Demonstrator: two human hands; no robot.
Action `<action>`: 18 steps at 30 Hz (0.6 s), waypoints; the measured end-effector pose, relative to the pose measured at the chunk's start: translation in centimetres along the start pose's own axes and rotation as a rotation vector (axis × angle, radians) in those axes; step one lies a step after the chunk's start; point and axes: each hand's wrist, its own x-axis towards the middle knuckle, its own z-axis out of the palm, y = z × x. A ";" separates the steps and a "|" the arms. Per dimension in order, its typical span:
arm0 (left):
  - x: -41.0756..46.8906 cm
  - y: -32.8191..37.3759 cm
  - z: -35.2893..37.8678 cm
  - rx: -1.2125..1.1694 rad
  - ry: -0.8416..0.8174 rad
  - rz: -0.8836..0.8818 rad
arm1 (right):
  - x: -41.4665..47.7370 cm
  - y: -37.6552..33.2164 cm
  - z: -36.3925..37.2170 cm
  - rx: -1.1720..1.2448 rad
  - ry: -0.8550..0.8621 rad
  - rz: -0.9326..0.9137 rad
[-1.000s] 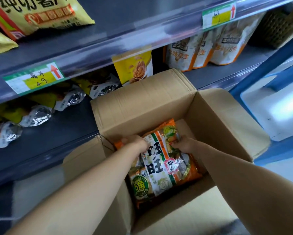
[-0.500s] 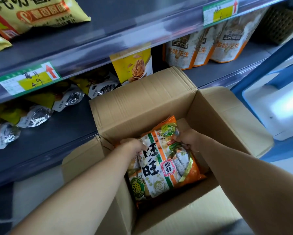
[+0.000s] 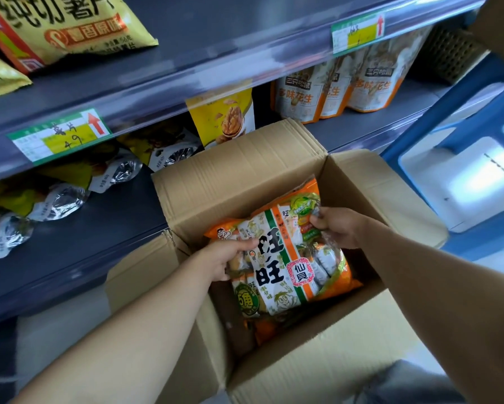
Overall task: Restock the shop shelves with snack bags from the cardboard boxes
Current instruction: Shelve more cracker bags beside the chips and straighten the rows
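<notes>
An open cardboard box [image 3: 245, 170] stands in front of the dark shop shelves [image 3: 79, 237]. Inside its opening is a large orange, white and green snack bag [image 3: 285, 266] with black characters. My left hand [image 3: 224, 258] grips the bag's left edge, thumb on its front. My right hand [image 3: 335, 225] pinches its upper right corner. The bag is tilted and raised near the box's rim. More orange packaging [image 3: 265, 328] shows beneath it in the box.
The lower shelf holds yellow and foil bags [image 3: 55, 199] at left, a yellow walnut bag [image 3: 224, 118] and orange-white peanut bags [image 3: 300, 97] further right. Yellow chip bags [image 3: 70, 24] lie on the upper shelf. A blue stool [image 3: 463, 170] stands at right.
Both hands have lifted the snack bag higher out of the box, and its upper end now reaches up near the box's rim.
</notes>
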 end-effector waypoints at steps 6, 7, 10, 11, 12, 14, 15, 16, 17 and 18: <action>-3.6 2.7 1.8 0.209 0.063 0.354 | -6.7 -4.2 -2.8 -0.005 -0.075 -0.066; -4.5 3.3 2.4 0.240 0.113 0.457 | -7.8 -5.2 -3.2 -0.001 -0.060 -0.110; -8.0 5.7 4.4 0.319 0.243 0.700 | -11.8 -8.8 -4.0 0.010 0.030 -0.250; -9.2 6.7 5.0 0.330 0.280 0.778 | -13.2 -10.0 -4.2 0.021 0.063 -0.285; -10.6 7.7 5.6 0.339 0.317 0.858 | -14.4 -11.3 -4.6 0.024 0.085 -0.318; -13.2 9.7 6.5 0.348 0.432 1.001 | -16.7 -13.6 -5.0 0.039 0.120 -0.398; -14.5 10.8 7.1 0.356 0.495 1.061 | -17.6 -14.7 -5.2 0.054 0.139 -0.442; -15.8 11.7 7.6 0.363 0.543 1.114 | -18.6 -15.9 -5.2 0.076 0.159 -0.485; -17.1 12.7 8.0 0.368 0.579 1.169 | -19.4 -17.1 -5.2 0.106 0.172 -0.527; -18.4 13.8 8.3 0.374 0.607 1.218 | -20.2 -18.4 -5.1 0.132 0.196 -0.577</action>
